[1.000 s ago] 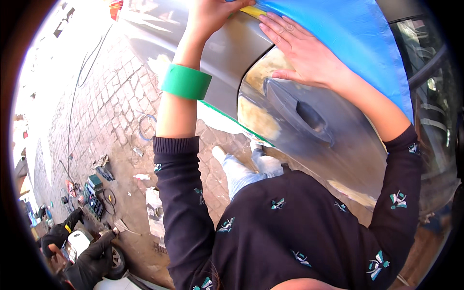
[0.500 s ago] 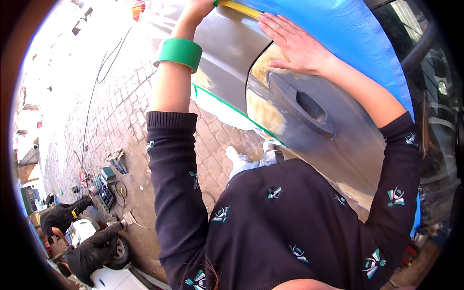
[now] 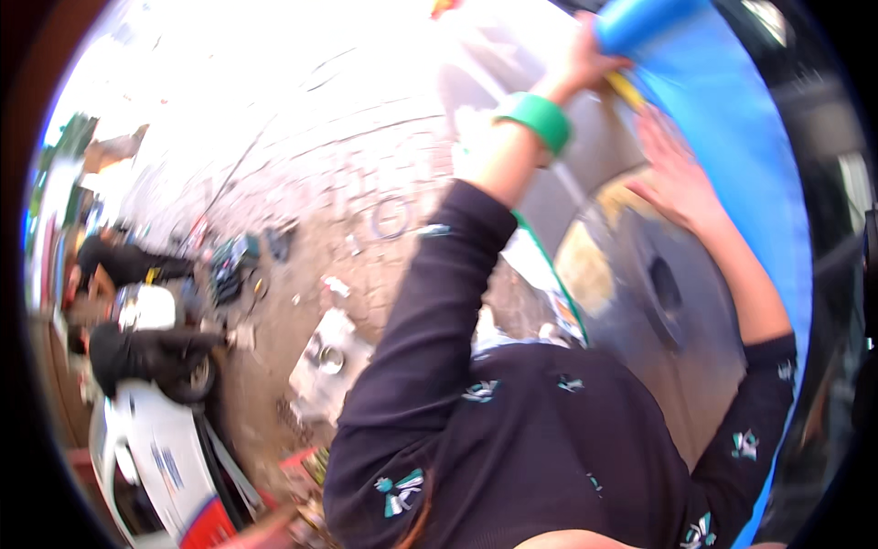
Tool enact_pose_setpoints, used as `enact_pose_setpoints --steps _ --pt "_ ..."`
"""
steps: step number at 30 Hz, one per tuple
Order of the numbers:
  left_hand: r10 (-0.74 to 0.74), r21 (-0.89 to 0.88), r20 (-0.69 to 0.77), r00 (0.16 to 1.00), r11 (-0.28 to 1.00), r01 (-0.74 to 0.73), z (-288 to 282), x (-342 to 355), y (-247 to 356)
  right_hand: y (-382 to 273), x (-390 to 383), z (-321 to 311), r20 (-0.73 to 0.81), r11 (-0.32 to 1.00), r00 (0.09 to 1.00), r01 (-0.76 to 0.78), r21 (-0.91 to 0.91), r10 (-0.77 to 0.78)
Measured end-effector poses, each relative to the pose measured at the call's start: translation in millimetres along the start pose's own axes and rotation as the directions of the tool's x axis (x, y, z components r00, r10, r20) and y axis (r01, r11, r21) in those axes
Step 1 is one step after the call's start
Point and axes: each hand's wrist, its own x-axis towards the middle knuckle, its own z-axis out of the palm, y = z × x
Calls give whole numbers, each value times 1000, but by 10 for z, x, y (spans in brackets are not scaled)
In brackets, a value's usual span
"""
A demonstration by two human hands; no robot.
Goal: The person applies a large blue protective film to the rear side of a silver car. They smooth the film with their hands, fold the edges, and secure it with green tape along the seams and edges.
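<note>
A grey car door panel (image 3: 695, 348) with a recessed handle (image 3: 665, 285) fills the right side, its upper part covered by blue masking sheet (image 3: 732, 137). My left hand (image 3: 585, 59), with a roll of green tape (image 3: 535, 119) around the wrist, grips the rolled top edge of the blue sheet. My right hand (image 3: 672, 174) lies flat, fingers spread, on the panel at the sheet's lower edge, next to a yellow strip (image 3: 626, 90). Both arms wear dark sleeves with small teal prints.
Brick paving (image 3: 347, 183) stretches to the left, strewn with tools (image 3: 233, 265), a cable and a metal tray (image 3: 325, 361). At far left, other people in dark clothes (image 3: 128, 265) crouch beside a white vehicle body (image 3: 155, 448).
The view has swung left and tilted. My left hand has gone higher and now grips the blue sheet's rolled edge. My right hand stays flat on the panel.
</note>
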Motion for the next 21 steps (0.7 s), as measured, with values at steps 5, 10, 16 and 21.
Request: enact_pose_setpoints --steps 5,10,16,21 --pt "-96 50 -5 995 994 96 606 90 -147 -9 27 -97 -14 997 999 -38 -71 37" --pt "-193 -86 -110 975 979 184 378 -90 -89 88 102 -22 -63 993 998 14 -113 -21" --pt "-141 -176 5 990 975 139 -175 -216 282 0 133 -45 -36 996 999 -4 -94 0" --pt "-267 -376 223 938 864 335 -376 -201 316 57 125 34 -55 994 998 8 -109 -14"
